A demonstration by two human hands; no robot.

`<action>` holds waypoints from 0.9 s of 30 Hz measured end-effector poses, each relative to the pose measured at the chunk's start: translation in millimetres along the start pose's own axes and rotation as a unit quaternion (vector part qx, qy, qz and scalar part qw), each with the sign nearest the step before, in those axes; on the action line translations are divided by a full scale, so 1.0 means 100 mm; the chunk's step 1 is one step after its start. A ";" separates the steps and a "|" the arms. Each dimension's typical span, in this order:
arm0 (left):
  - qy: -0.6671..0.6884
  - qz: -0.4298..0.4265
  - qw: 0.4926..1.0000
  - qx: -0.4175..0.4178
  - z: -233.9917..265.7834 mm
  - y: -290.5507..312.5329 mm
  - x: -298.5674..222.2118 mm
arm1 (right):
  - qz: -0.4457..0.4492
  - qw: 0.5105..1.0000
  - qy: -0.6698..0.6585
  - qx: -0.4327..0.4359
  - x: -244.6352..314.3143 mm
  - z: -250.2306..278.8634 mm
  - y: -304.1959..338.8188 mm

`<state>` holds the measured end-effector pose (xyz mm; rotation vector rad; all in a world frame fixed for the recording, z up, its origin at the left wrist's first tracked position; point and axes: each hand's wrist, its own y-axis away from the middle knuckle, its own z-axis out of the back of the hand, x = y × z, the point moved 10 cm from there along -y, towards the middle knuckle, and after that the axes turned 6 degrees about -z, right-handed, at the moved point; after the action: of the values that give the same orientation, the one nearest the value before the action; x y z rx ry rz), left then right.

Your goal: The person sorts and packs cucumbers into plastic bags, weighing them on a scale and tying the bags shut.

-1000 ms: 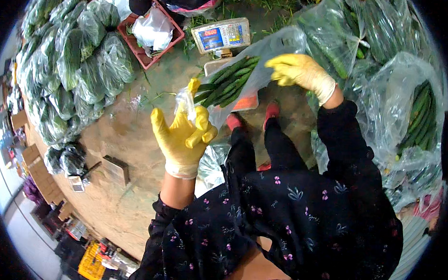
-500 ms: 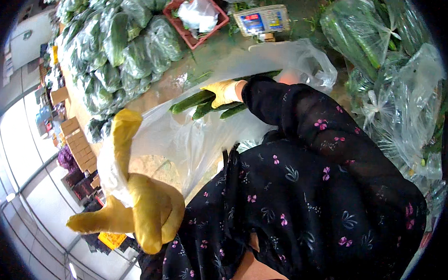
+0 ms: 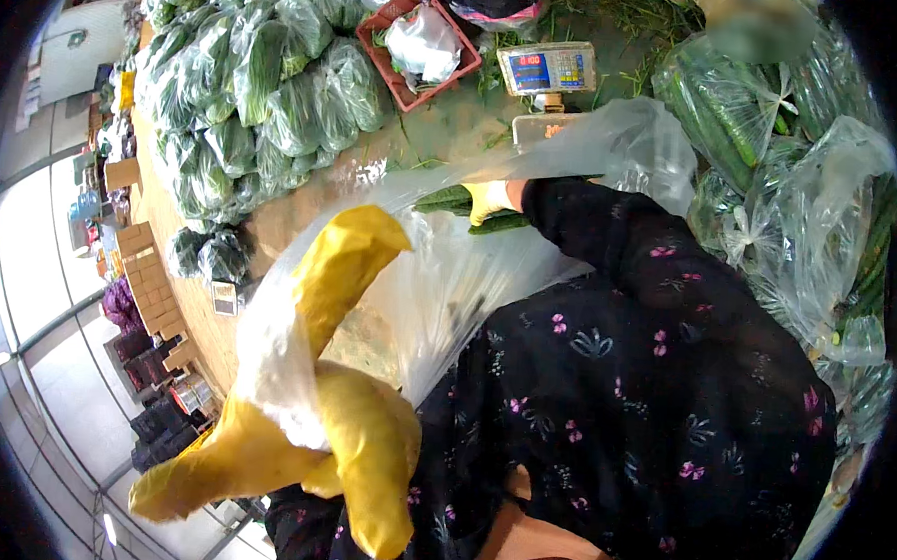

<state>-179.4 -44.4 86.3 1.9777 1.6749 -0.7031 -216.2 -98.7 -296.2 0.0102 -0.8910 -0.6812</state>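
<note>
My left hand [image 3: 317, 424], in a yellow glove, is large in the lower left with its fingers bent apart. Bunched clear plastic is caught in it, the edge of a large plastic bag [image 3: 448, 290] that stretches away to the right. Farther off, my right hand [image 3: 489, 201] wears a yellow glove too and grips several long green cucumbers [image 3: 452, 198]. The cucumbers lie at the bag's mouth, partly behind its film, and their far ends are hidden by my sleeve.
Bagged green vegetables [image 3: 267, 92] are heaped at the far left. Beyond the bag stand a red crate [image 3: 409, 96] and a digital scale [image 3: 546, 69]. Bags of cucumbers [image 3: 716, 112] lie at the right. Cardboard boxes [image 3: 148, 277] are stacked along the left.
My left hand appears larger and its upper finger now leans to the right. The right hand and cucumbers have shifted right, and less of the cucumbers shows past the film.
</note>
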 end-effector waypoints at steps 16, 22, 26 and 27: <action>0.141 0.188 0.972 -0.029 0.85 -0.35 1.04 | -0.131 0.972 -0.181 0.073 -1.14 0.44 1.18; 0.045 0.228 0.963 -0.138 1.42 -0.65 1.89 | -0.174 0.678 -0.709 -0.088 -1.05 0.81 3.28; 0.002 0.157 0.987 -0.020 1.43 -0.82 1.89 | -0.088 0.587 -0.749 -0.294 -1.04 0.76 4.43; -0.072 0.106 0.991 -0.025 1.56 -0.88 1.83 | -0.106 0.603 -0.719 -0.328 -1.01 0.77 4.77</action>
<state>-256.6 8.4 -152.0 1.9831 1.3620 -0.6993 -56.3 354.3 -184.7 -1.3112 -2.1468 -1.2084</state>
